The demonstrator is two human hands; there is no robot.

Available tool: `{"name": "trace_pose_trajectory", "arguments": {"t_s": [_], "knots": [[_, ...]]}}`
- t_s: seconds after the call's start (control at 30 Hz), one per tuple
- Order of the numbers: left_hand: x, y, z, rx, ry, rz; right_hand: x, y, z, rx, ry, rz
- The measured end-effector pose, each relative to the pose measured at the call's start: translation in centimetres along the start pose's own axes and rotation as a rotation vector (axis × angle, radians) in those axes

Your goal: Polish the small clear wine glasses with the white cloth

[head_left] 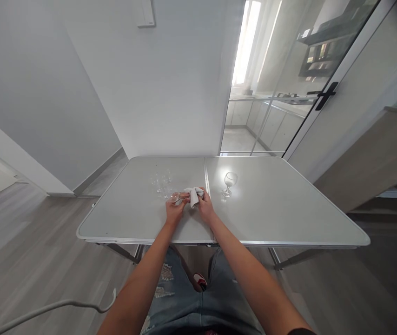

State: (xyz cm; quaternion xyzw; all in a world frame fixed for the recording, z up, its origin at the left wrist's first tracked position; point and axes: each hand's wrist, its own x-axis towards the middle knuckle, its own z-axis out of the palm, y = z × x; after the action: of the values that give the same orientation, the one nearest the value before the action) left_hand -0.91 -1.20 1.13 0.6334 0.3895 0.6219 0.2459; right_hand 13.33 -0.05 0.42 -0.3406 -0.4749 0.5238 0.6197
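Head view: left hand (175, 210) curled around clear glass (176, 197); right hand (205, 206), mostly closed, grips white cloth (194, 197) just beside it, over grey surface (271, 204). Goblet (230, 179) upright at right; more glasses (162, 183) at left.

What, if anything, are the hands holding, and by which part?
The left hand holds a clear glass, exact part unclear; the right hand grips a pale cloth by its right side.
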Motion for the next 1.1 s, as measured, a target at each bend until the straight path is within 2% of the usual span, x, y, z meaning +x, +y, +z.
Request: {"name": "trace_pose_trajectory", "arguments": {"t_s": [0.2,0.27,0.37,0.47,0.57,0.73,0.87,0.97,1.1], "knots": [[0.2,0.1,-0.5,0.079,0.068,-0.019,-0.6,0.2,-0.4,0.026,-0.139,0.119],[0.2,0.1,-0.6,0.094,0.072,-0.028,-0.6,-0.1,-0.7,0.0,-0.12,0.06],[0.2,0.0,-0.4,0.069,0.043,-0.031,-0.4,-0.4,-0.8,0.0,-0.009,-0.045],[0.1,0.1,-0.1,0.026,-0.006,-0.034,0.0,-0.1,-0.4,0.021,0.028,-0.059],[0.1,0.4,0.0,0.014,-0.021,-0.025,0.1,0.5,-0.1,0.032,-0.017,0.02],[0.3,0.1,-0.4,0.07,0.038,-0.026,-0.2,1.1,-0.2,0.033,-0.06,0.18],[0.3,-0.5,-0.5,0.106,0.078,-0.067,-0.3,0.7,-0.6,0.061,-0.008,0.088],[0.2,-0.4,-0.3,0.083,0.047,-0.068,-0.1,0.3,-0.6,0.031,0.072,-0.006],[0.1,0.2,-0.2,0.053,-0.008,-0.044,0.2,0.4,-0.4,-0.074,0.043,-0.008]]}}
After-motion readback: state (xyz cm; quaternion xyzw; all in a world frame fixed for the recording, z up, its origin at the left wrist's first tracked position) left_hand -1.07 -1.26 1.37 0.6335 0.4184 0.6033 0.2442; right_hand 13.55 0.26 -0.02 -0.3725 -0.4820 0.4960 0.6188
